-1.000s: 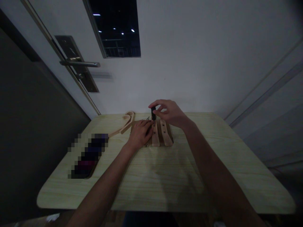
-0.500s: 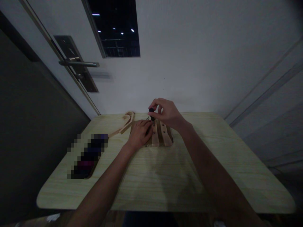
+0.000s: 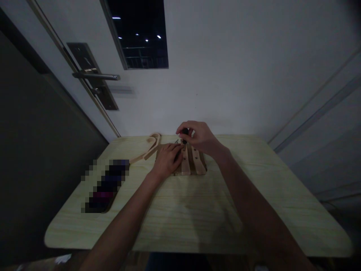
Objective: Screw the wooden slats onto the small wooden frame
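Note:
A small wooden piece (image 3: pixel 194 166) with a brown base and pale strips dotted with dark holes or screws lies on the table. My left hand (image 3: pixel 167 159) rests flat over its left side, fingers stretched forward and the fingertips near the far end of a strip. Above that strip, my right hand (image 3: pixel 199 134) pinches the black handle of what looks like a short screwdriver (image 3: pixel 185 131) between thumb and fingers. The tool stands nearly upright, its lower end down by the left fingertips; the exact contact is too dark to make out.
A curved pale wooden hook-shaped piece (image 3: pixel 153 145) lies left of my left hand. Nearer on the left is a pixelated phone-like slab (image 3: pixel 108 186). The wood-grain table (image 3: pixel 254 210) meets a white door (image 3: pixel 225 75) with a metal handle (image 3: pixel 97 76).
My right fingers have turned a little around the black handle, which has shifted slightly right and is more covered by them. My left hand stays in place on the wooden piece.

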`<action>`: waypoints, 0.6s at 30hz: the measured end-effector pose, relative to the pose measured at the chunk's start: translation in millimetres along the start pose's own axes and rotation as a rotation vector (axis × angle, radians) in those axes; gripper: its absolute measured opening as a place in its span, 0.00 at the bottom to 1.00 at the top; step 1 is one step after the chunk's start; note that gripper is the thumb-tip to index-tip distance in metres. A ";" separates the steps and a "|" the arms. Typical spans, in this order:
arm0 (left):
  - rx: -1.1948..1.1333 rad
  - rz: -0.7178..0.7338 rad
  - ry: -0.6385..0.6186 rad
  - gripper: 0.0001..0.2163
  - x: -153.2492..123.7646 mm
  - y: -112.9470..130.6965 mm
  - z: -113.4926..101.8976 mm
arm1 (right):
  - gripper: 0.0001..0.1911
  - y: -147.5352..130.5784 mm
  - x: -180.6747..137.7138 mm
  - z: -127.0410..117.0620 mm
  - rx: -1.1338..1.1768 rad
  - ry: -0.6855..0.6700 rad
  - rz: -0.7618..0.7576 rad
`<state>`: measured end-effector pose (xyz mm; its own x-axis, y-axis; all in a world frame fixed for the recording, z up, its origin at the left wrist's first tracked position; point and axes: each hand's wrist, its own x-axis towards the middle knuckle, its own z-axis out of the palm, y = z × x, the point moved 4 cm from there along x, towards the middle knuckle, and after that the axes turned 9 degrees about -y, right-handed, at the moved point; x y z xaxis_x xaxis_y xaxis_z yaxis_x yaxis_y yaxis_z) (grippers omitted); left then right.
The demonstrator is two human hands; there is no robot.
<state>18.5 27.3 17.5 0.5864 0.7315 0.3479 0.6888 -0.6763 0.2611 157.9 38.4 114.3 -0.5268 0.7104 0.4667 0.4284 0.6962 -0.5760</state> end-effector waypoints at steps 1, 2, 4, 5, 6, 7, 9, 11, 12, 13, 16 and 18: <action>0.001 0.003 0.002 0.16 -0.1 -0.5 0.5 | 0.07 0.3 0.0 0.2 0.006 -0.023 0.002; 0.003 0.005 0.004 0.16 -0.2 -1.1 1.1 | 0.09 0.5 -0.1 0.6 0.016 -0.049 0.006; 0.003 0.006 0.004 0.15 -0.3 -2.1 1.9 | 0.13 0.2 -0.4 1.2 0.041 -0.095 0.011; 0.002 0.006 0.003 0.15 -0.2 -2.4 2.0 | 0.14 -0.1 -0.6 1.3 0.051 -0.111 0.013; 0.000 0.004 0.001 0.15 -0.1 -2.5 2.0 | 0.15 -0.3 -0.8 1.1 0.056 -0.117 0.017; -0.001 0.001 0.000 0.15 0.0 -2.3 1.7 | 0.15 -0.1 -0.9 0.5 0.054 -0.110 0.024; 0.001 -0.003 -0.008 0.15 0.2 -1.1 0.6 | 0.15 1.5 -1.0 -1.4 0.032 -0.070 0.052; 0.006 -0.005 -0.016 0.15 0.4 0.7 -0.9 | 0.14 3.8 -0.8 -2.5 0.003 -0.028 0.077; 0.008 -0.006 -0.017 0.15 0.4 1.6 -1.6 | 0.13 4.7 -0.5 -2.2 -0.011 -0.015 0.079; 0.010 -0.007 -0.017 0.15 0.4 2.3 -2.3 | 0.11 5.4 -0.1 -1.4 -0.024 -0.007 0.070; 0.017 -0.013 -0.010 0.15 0.4 2.7 -2.9 | 0.08 6.4 1.5 3.7 -0.072 0.004 0.012; 0.024 -0.015 -0.007 0.15 0.4 2.0 -2.1 | 0.12 7.6 2.6 6.9 -0.104 0.015 -0.011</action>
<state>19.2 26.1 20.0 0.5787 0.7423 0.3379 0.7077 -0.6629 0.2444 154.7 44.8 106.6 -0.5209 0.7038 0.4831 0.4974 0.7102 -0.4982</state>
